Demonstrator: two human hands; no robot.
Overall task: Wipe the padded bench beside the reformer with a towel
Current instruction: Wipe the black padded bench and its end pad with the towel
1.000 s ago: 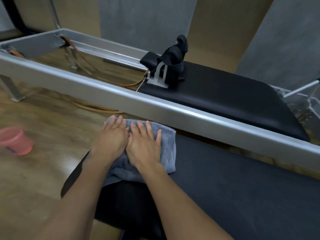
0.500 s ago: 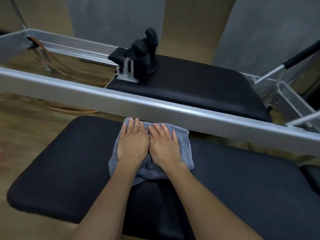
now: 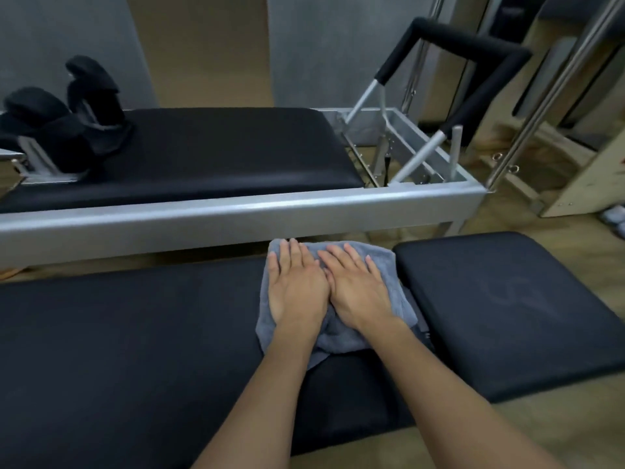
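Observation:
A long black padded bench runs across the foreground, parallel to the silver reformer rail. A crumpled grey towel lies near the bench's right end, at its far edge. My left hand and my right hand press flat on the towel side by side, fingers pointing toward the rail. The towel's right side overlaps the gap to a separate black pad.
Beyond the rail is the reformer's black carriage with shoulder rests at the left and a padded footbar at the right. Metal poles and a wooden box stand at the far right on the wood floor.
Both hands have slid the towel to the right along the bench, from its left end to its right end. The view followed; the pink cup on the floor left the frame.

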